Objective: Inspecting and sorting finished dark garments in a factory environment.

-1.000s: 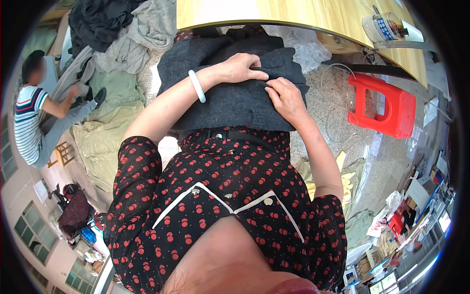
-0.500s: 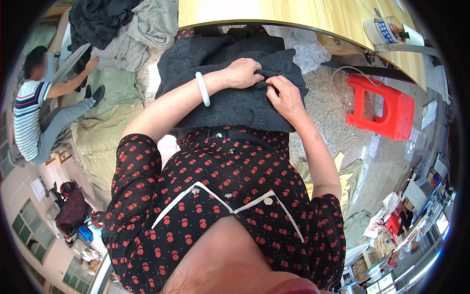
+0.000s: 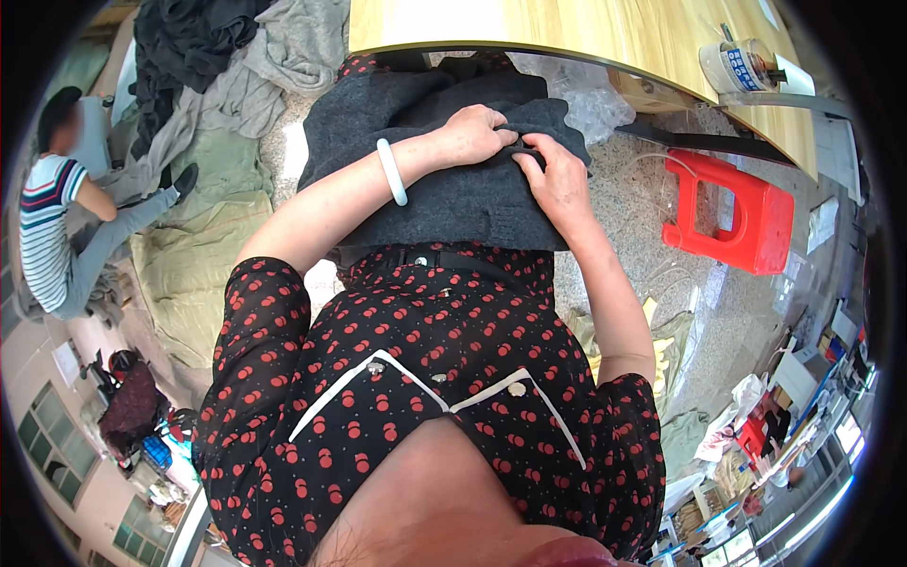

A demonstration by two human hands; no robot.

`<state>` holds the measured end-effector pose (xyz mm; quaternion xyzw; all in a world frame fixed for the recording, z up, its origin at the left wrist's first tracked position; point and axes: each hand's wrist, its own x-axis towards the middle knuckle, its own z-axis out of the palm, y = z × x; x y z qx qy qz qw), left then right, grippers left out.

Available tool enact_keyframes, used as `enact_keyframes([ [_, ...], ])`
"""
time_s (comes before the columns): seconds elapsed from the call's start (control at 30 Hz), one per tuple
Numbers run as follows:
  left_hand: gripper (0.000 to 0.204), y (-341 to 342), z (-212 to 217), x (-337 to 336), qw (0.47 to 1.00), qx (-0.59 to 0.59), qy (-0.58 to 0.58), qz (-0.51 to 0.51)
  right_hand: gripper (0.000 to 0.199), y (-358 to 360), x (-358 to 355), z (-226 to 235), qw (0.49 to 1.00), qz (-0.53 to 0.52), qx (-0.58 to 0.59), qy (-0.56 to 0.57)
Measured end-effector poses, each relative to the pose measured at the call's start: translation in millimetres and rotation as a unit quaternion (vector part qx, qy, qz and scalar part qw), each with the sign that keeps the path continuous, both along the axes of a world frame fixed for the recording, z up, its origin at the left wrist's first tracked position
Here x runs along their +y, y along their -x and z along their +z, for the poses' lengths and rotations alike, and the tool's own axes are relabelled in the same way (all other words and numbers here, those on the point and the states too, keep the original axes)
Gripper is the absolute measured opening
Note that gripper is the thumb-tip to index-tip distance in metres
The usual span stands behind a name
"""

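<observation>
A dark grey knitted garment (image 3: 416,213) lies spread over my lap, with folds bunched on its far side and ribbing near its close right edge. My left hand (image 3: 475,135) rests on it from the left, fingers curled and pinching the cloth. Just to the right, my right hand (image 3: 557,180) is closed on the same garment, thumb and forefinger together at a small raised fold. The two sets of fingertips are almost touching. Whether anything small is between them is hidden. A pale bangle (image 3: 391,172) circles my left wrist.
A light wooden table (image 3: 529,28) stands ahead, with a jar (image 3: 735,66) at its right end. A red plastic stool (image 3: 770,222) lies at right. Clear plastic wrap (image 3: 590,104) sits below the table. Grey cloth piles (image 3: 293,47) and a seated person (image 3: 57,217) are at left.
My right fingers have shifted slightly up and closer to the left hand, still at the garment. The seated person at left has drawn an arm back from the cloth pile.
</observation>
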<state>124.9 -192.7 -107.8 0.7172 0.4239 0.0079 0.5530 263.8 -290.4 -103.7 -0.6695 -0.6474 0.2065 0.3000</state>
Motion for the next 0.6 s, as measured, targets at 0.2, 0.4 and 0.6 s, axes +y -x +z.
enact_keyframes([
  [0.2,0.028,6.4,2.9,-11.2,0.95,-0.026,-0.274,-0.147,0.017,-2.7,-4.1,-3.3,0.99,0.07,-0.121,-0.01],
  [0.4,0.023,9.7,-3.7,-16.9,0.925,-0.049,-0.347,-0.146,0.01,-0.6,-0.6,-3.9,0.98,0.089,-0.174,-0.037],
  [0.6,0.018,12.6,-6.1,-15.2,0.934,-0.06,-0.325,-0.139,0.01,-1.8,5.3,1.7,0.982,0.103,-0.156,-0.026],
])
